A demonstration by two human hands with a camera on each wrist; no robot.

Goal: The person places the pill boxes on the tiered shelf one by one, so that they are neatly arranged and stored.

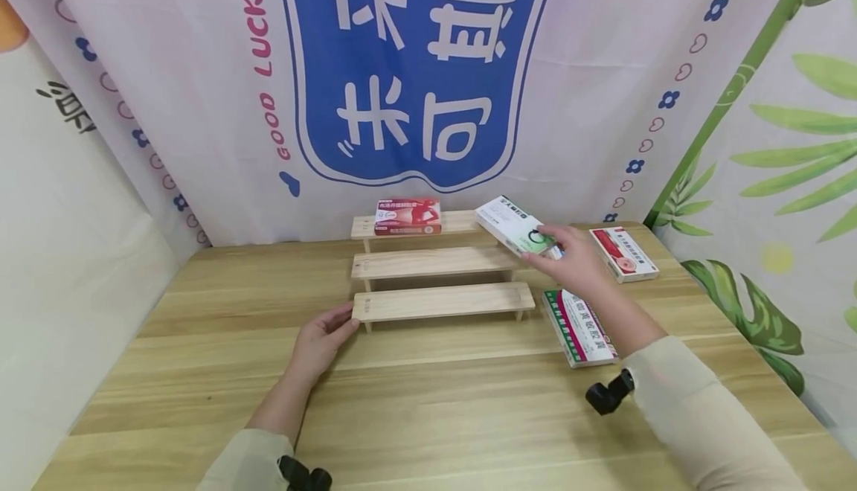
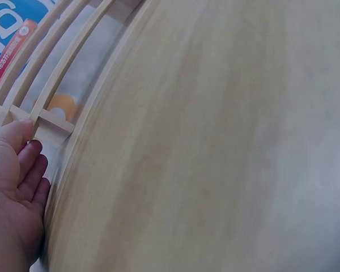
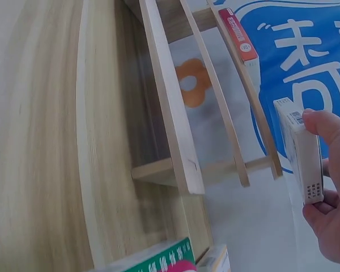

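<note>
A three-step wooden display stand (image 1: 442,301) stands on the table. My left hand (image 1: 323,340) holds the left end of its lowest step, the thumb (image 2: 20,133) against the corner and the index finger mostly hidden. My right hand (image 1: 577,259) grips a white and green medicine box (image 1: 512,225) by its right end, thumb on one side and fingers on the other. This box is tilted above the right end of the top step; in the right wrist view it looks apart from the step. A red medicine box (image 1: 408,216) lies on the left of the top step.
On the table right of the stand lie a green and white medicine box (image 1: 581,331) and, farther back, a red and white box (image 1: 624,254). A printed cloth (image 1: 582,89) hangs behind the wooden table (image 1: 442,416).
</note>
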